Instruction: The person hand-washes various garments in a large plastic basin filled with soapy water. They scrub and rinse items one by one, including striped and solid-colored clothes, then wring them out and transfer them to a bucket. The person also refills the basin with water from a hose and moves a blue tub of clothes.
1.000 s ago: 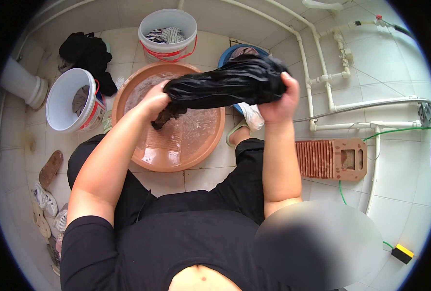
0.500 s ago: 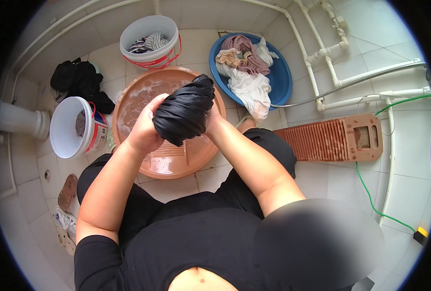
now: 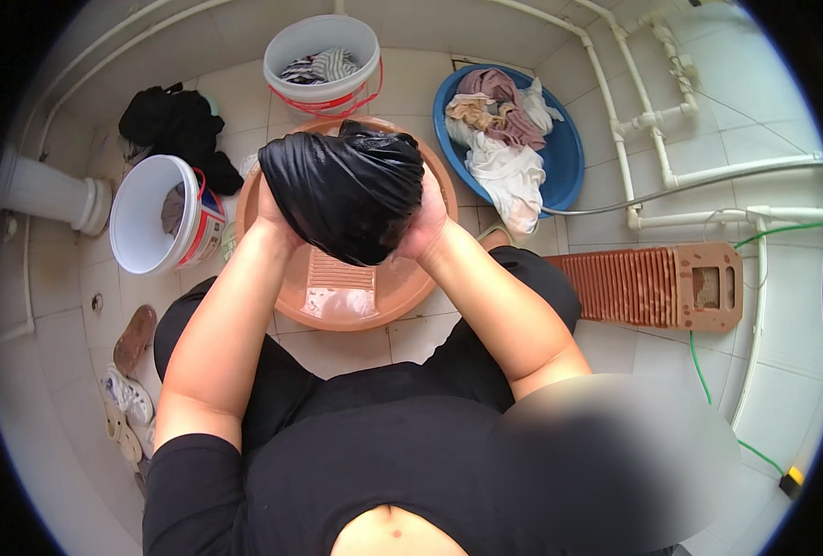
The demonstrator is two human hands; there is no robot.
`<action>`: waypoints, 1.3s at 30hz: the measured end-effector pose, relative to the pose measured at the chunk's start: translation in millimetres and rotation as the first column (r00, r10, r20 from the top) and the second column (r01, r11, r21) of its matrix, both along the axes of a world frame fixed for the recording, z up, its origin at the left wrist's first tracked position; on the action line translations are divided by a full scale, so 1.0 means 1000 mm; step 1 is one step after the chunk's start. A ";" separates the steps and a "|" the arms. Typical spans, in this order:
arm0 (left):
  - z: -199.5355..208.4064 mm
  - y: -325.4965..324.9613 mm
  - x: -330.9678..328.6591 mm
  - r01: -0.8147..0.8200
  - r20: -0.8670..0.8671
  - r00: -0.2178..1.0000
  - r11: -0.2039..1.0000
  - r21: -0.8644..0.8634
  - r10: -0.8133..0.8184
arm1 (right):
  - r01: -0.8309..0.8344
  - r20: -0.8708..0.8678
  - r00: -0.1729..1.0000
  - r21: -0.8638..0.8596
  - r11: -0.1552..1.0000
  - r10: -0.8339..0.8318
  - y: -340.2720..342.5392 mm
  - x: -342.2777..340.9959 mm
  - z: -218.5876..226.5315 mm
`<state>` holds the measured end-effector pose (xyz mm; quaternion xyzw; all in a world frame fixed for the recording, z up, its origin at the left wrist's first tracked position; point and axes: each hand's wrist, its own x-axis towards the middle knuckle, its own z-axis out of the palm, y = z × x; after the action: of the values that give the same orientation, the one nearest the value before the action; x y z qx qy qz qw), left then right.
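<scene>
A wet black garment [image 3: 348, 190], bunched into a thick bundle, hangs above a round orange basin [image 3: 374, 306] on the tiled floor. My left hand [image 3: 270, 215] presses its left side and my right hand [image 3: 427, 222] presses its right side, both gripping the cloth. A ribbed washboard [image 3: 340, 274] lies inside the basin below the bundle, in soapy water. The garment hides most of both hands' fingers.
A white bucket [image 3: 147, 218] with cloth stands left of the basin, another white bucket [image 3: 321, 56] behind it. A blue basin [image 3: 559, 148] holds pale clothes at right. A brown washboard [image 3: 657, 285] lies on the floor right. Black clothes [image 3: 170, 125], shoes [image 3: 129, 394], white pipes [image 3: 652, 120].
The black garment went from stretched out between my hands to squeezed into a compact bundle; both hands came together around it over the basin, and my view tilted down.
</scene>
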<state>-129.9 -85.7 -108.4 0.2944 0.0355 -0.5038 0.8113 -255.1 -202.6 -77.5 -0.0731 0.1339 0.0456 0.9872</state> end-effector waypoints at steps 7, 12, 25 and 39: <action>0.022 0.005 0.017 -0.109 0.131 0.982 0.970 -0.215 0.139 | 0.015 -0.096 0.995 -0.178 0.984 -0.033 -0.009 0.000 -0.014; 0.010 0.004 0.013 -0.092 0.234 0.965 0.988 -0.122 0.119 | 0.169 -0.055 0.976 -0.415 0.894 -0.210 -0.012 0.008 -0.005; -0.021 0.000 -0.018 0.081 -0.020 0.997 0.948 0.307 -0.079 | 0.183 0.175 0.980 -0.979 0.092 -0.093 0.006 0.005 0.022; -0.012 0.005 -0.008 0.149 0.460 0.719 0.762 0.631 -0.521 | 0.282 0.288 0.957 -0.917 -0.282 0.020 0.012 0.005 0.008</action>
<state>-137.8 -81.0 -120.6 0.6627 -0.1415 -0.4928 0.5458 -249.7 -190.8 -69.8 -0.8156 0.0295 -0.1952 0.5439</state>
